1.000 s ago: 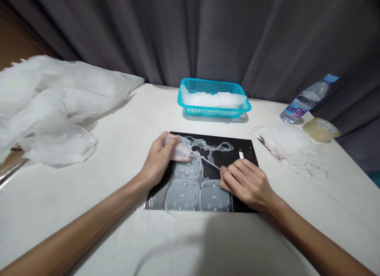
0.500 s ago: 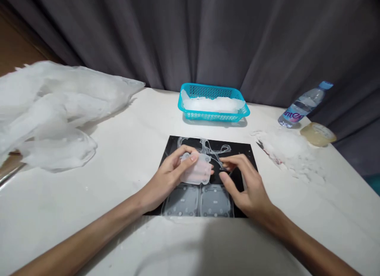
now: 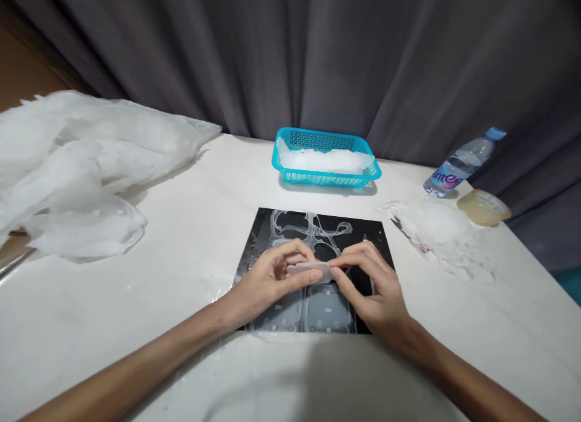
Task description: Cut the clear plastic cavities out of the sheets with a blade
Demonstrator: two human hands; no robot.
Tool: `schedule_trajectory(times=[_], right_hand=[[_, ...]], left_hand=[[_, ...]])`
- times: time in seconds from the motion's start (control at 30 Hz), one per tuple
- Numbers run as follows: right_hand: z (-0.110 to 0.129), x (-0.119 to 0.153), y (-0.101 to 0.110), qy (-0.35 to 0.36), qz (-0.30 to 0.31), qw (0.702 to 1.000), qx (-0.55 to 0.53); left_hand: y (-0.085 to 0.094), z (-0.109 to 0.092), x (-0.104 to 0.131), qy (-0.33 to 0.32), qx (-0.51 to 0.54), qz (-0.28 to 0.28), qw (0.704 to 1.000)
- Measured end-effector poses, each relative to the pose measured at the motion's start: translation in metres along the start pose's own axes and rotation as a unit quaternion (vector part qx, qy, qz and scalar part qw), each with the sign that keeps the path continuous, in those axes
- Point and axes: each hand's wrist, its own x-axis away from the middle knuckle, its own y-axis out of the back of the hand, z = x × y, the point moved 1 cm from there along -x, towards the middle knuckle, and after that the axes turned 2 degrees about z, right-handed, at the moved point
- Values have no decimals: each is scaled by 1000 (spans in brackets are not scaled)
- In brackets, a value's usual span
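Presently the small translucent white plastic piece (image 3: 324,269) is held between both hands above the middle of a black rectangular board (image 3: 376,231), tilted so that it shows nearly edge-on. The left hand (image 3: 265,280) pinches it, thumb on the near side, fingers curled behind. The right hand (image 3: 374,283) pinches its right end between thumb and forefinger; whether the remaining right fingers hold a tool, cannot tell. Judgement on technique: let the left grip bear the piece, work the rim with light right fingertips, and turn it in small steps, as thin plastic probably flexes. Beneath, on the board, lies a translucent moulded sheet with rounded square panels (image 3: 329,310); open clear outlines sit toward the far edge. Beyond stands a turquoise perforated plastic basket (image 3: 327,179) containing white translucent material (image 3: 327,161). To the right: a heap of whitish scraps (image 3: 447,225), a dark pointed blade (image 3: 399,226) at its edge, a yellowish tape roll (image 3: 482,209) and a blue-capped clear bottle (image 3: 458,168). Far left, a bulky whitish plastic bag (image 3: 113,168).
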Motion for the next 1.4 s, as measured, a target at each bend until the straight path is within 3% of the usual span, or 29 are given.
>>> schedule_trajectory(times=[0.2, 0.4, 0.6, 0.83, 0.97, 1.1, 1.23, 1.4], right_hand=[[-6, 3, 0, 13, 23, 1000, 14], [-9, 5, 4, 53, -18, 998, 34], [-11, 6, 3, 62, -13, 997, 39], [-6, 2, -1, 80, 21, 996, 34], [-10, 0, 3, 64, 59, 996, 29], [-11, -4, 11, 105, 74, 991, 48], [-11, -5, 14, 120, 61, 989, 66], [-15, -2, 7, 92, 117, 987, 53]], left_hand=[[4, -4, 0, -22, 63, 43, 997], [12, 2, -2, -65, -46, -10, 997], [12, 0, -1, -94, -104, -9, 990], [4, 3, 12, -157, -263, -29, 952], [3, 3, 11, -155, -193, -14, 969], [5, 3, 5, -154, -137, -18, 978], [6, 3, 5, -159, -153, -32, 975], [0, -1, 9, -200, -212, -32, 956]])
